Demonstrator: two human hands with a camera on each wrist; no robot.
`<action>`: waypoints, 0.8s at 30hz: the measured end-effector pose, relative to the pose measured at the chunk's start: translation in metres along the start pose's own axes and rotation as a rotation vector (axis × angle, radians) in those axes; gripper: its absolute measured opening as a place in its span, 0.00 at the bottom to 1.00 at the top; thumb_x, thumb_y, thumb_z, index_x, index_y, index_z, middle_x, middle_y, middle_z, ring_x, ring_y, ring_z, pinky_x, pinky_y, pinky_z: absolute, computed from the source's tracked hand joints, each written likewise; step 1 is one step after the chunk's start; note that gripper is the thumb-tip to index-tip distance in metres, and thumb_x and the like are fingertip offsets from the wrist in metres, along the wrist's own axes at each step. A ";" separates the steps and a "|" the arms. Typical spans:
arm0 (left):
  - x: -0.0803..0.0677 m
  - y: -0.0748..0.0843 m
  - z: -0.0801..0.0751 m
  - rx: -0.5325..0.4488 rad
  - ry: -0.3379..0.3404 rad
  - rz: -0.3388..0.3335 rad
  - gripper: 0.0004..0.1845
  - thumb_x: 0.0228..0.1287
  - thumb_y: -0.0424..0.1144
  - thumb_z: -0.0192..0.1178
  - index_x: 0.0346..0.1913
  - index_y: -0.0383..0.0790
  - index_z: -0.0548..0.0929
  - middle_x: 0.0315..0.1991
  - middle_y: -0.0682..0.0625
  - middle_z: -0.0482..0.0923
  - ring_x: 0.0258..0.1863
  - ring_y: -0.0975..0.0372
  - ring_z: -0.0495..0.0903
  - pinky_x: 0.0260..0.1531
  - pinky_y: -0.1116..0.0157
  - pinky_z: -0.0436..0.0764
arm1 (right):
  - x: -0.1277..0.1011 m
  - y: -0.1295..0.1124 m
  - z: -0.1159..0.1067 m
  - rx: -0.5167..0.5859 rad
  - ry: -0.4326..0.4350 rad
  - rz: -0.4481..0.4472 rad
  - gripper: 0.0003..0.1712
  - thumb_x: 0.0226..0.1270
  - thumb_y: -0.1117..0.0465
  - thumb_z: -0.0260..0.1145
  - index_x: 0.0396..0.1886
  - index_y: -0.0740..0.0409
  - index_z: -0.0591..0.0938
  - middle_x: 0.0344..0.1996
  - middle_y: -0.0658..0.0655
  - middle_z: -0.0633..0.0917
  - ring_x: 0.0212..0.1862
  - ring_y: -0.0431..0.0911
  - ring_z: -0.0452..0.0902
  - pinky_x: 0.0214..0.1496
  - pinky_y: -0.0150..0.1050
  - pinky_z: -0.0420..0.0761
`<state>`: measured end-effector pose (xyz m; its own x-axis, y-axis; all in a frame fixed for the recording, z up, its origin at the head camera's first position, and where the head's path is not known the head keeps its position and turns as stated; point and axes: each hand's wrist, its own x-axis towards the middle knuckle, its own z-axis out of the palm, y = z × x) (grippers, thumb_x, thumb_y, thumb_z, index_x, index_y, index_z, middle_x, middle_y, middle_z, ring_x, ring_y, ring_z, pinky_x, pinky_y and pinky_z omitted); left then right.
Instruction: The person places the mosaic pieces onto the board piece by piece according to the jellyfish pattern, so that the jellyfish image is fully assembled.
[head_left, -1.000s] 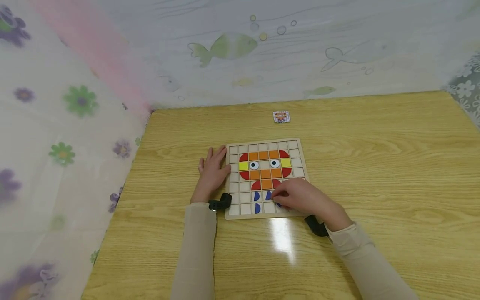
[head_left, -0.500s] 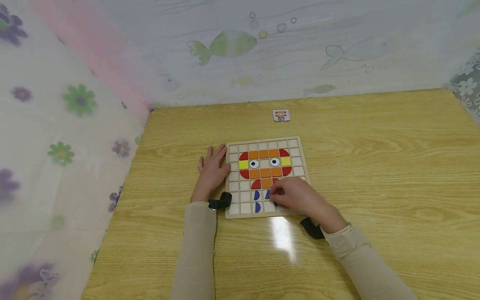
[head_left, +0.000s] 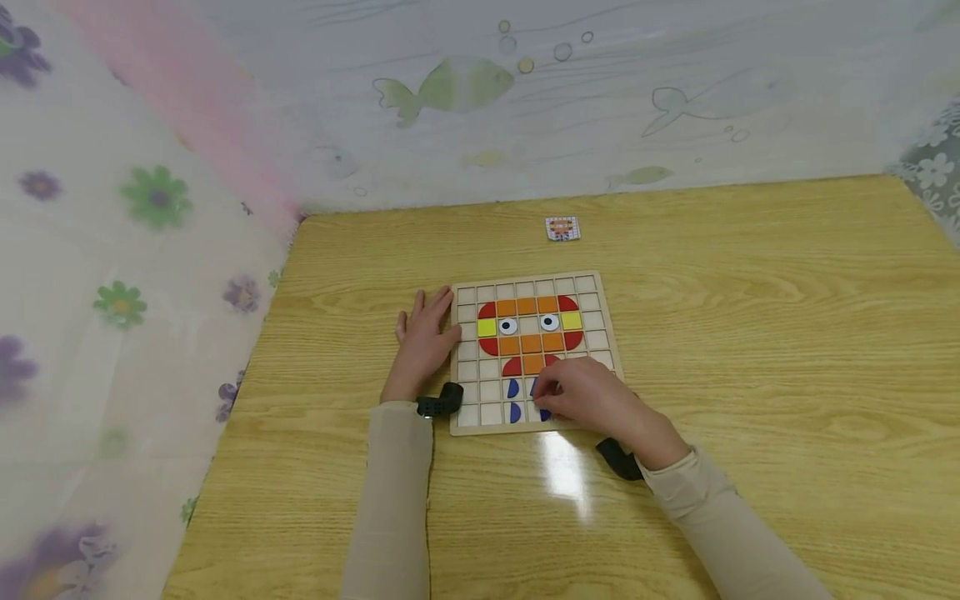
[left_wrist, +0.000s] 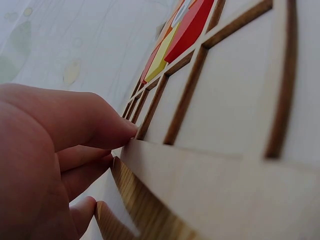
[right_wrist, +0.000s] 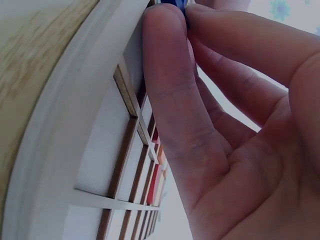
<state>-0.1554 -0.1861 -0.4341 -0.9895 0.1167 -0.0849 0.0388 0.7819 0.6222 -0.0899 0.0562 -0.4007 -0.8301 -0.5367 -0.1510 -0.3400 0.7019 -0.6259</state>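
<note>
In the head view a wooden grid board (head_left: 600,340) lies on the table. Red rounded pieces, orange squares (head_left: 531,343), yellow squares and two round eye pieces form a face on it. Below them are blue half-round pieces (head_left: 515,412), partly covered by my right hand (head_left: 592,393). That hand pinches a blue piece (right_wrist: 174,4) between thumb and finger, low over the board's bottom rows. My left hand (head_left: 429,342) rests along the board's left edge with fingers extended. Its thumb (left_wrist: 112,125) touches the rim in the left wrist view.
A small printed card (head_left: 562,229) showing a similar face pattern lies behind the board. The wooden table (head_left: 750,333) meets a fish-patterned wall covering at the back and a flowered one on the left. A black camera mount (head_left: 441,402) sits at the left wrist.
My right hand has shifted slightly left over the bottom rows, and the blue piece under its fingertips has moved left with it. The left hand stays at the board's edge.
</note>
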 end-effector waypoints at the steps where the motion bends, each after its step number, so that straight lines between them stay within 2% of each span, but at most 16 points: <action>1: 0.000 0.000 0.000 0.002 0.001 0.000 0.30 0.61 0.43 0.48 0.67 0.47 0.59 0.68 0.57 0.51 0.68 0.57 0.34 0.58 0.50 0.30 | 0.000 0.000 0.000 -0.004 -0.001 0.000 0.02 0.53 0.59 0.66 0.24 0.49 0.81 0.19 0.40 0.76 0.25 0.37 0.69 0.32 0.34 0.69; 16: 0.000 0.000 0.000 0.010 0.001 -0.004 0.30 0.60 0.42 0.49 0.67 0.48 0.58 0.68 0.57 0.51 0.68 0.56 0.35 0.58 0.49 0.30 | 0.000 0.000 0.000 -0.034 0.002 -0.036 0.02 0.55 0.61 0.65 0.29 0.53 0.82 0.20 0.40 0.76 0.25 0.36 0.69 0.31 0.33 0.70; 24: 0.001 -0.001 0.000 0.011 -0.002 -0.001 0.30 0.60 0.42 0.49 0.67 0.47 0.58 0.68 0.57 0.50 0.68 0.57 0.35 0.58 0.50 0.30 | -0.003 0.009 -0.014 -0.060 0.046 -0.005 0.03 0.58 0.56 0.63 0.30 0.48 0.81 0.23 0.42 0.77 0.28 0.40 0.69 0.34 0.36 0.70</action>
<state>-0.1565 -0.1864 -0.4351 -0.9893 0.1170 -0.0876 0.0390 0.7889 0.6132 -0.0968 0.0702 -0.3954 -0.8474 -0.5190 -0.1119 -0.3687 0.7269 -0.5793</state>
